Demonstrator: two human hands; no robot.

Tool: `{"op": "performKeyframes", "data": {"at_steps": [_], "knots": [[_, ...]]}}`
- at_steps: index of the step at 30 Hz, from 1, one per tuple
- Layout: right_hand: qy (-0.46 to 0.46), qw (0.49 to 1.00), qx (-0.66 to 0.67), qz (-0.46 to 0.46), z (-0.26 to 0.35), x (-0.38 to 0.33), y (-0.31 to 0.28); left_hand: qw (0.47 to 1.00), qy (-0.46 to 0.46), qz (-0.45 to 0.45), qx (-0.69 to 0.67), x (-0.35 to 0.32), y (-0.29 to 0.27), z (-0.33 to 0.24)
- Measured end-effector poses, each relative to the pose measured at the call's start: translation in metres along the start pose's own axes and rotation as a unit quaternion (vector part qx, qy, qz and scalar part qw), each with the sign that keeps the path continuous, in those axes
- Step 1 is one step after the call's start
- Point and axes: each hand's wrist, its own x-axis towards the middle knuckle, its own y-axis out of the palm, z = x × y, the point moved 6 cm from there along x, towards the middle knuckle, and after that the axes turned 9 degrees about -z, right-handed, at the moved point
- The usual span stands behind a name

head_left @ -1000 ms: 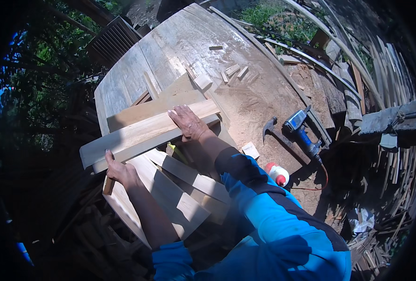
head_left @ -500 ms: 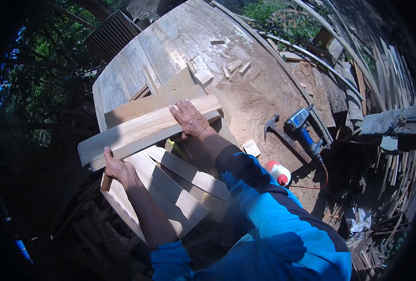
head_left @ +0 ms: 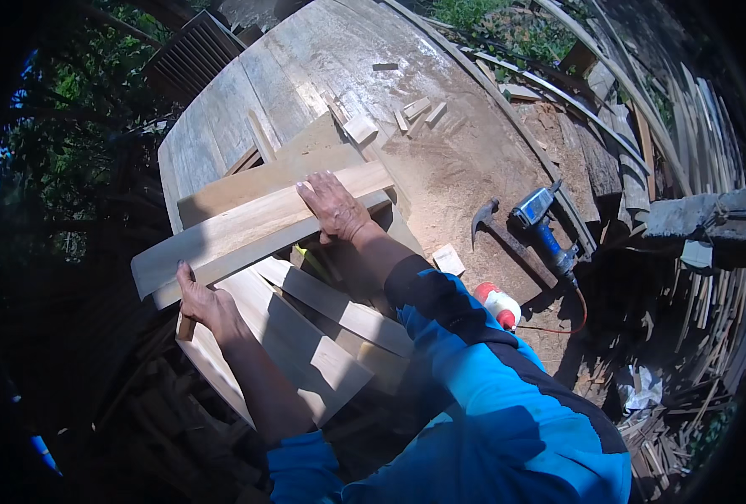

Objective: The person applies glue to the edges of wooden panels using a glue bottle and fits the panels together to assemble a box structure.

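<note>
At the grey wooden tabletop (head_left: 280,80), the left hand (head_left: 205,305) and right hand (head_left: 336,210) clasp a long pale plank (head_left: 242,223), seemingly aligning it, steadiness needed next.

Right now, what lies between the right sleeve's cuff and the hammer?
In the head view, a small pale wood block lies between the right sleeve's cuff and the hammer, on the dusty tabletop.

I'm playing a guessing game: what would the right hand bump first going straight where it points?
Probably the tan board beyond the plank under the right hand, but depth is unclear.
</note>
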Motion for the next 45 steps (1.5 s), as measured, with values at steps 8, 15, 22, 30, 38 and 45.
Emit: {"op": "performKeyframes", "data": {"at_steps": [8, 15, 22, 30, 38, 45], "knots": [[0.011, 1.0, -0.007, 0.009, 0.004, 0.001, -0.006, 0.999, -0.037, 0.015, -0.005, 0.015, -0.005, 0.01], [0.019, 1.0, -0.006, 0.01, 0.001, -0.001, -0.003, 0.999, -0.027, 0.011, 0.015, 0.014, -0.002, 0.007], [0.019, 1.0, -0.008, 0.003, -0.003, 0.012, 0.006, 0.999, -0.022, -0.016, 0.033, 0.028, 0.005, 0.01], [0.017, 1.0, 0.008, 0.0, -0.015, 0.038, 0.022, 0.999, -0.024, -0.006, 0.031, 0.044, 0.032, 0.016], [0.008, 1.0, 0.012, 0.008, -0.029, 0.057, 0.032, 0.996, -0.083, 0.04, -0.002, 0.054, 0.053, 0.031], [0.002, 1.0, 0.008, 0.0, -0.035, 0.069, 0.036, 0.995, -0.065, 0.07, -0.005, 0.06, 0.07, 0.033]]}}
